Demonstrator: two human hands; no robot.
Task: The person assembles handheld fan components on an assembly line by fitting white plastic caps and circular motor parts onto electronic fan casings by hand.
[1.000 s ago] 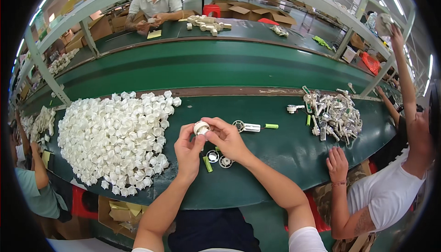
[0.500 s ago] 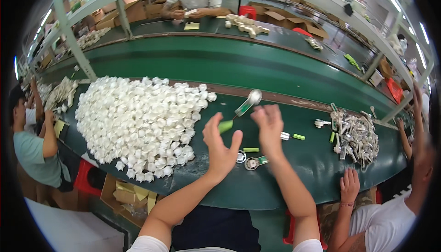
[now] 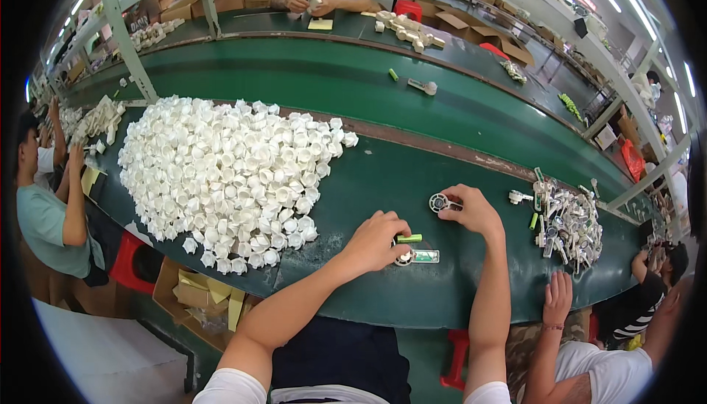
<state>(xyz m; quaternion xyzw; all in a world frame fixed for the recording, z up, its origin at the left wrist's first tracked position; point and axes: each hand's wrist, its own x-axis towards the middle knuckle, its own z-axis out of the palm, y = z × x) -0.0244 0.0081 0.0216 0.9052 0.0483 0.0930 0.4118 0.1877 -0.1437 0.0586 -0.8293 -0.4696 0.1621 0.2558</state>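
Observation:
My right hand (image 3: 475, 212) pinches a round, dark-centred slotted part (image 3: 439, 203) above the dark green table. To its left, my left hand (image 3: 381, 240) is lowered to the tabletop with curled fingers. Its fingertips meet the left end of a small light-green cylinder (image 3: 410, 238) and the round end of a clear-cased circuit-board part (image 3: 426, 257). What lies inside those fingers is hidden.
White cup-shaped pieces (image 3: 228, 176) form a large heap at left. Clear-cased parts (image 3: 571, 220) are piled at right, near a co-worker's hand (image 3: 558, 297). Beyond the table edge, a green belt (image 3: 294, 72) carries a clear-cased part (image 3: 422, 87) and a green cylinder (image 3: 392, 75).
The clear-cased part and green cylinder near my raised hands are gone from there; similar pieces now lie on the belt. My left hand came down; my right now holds the round part.

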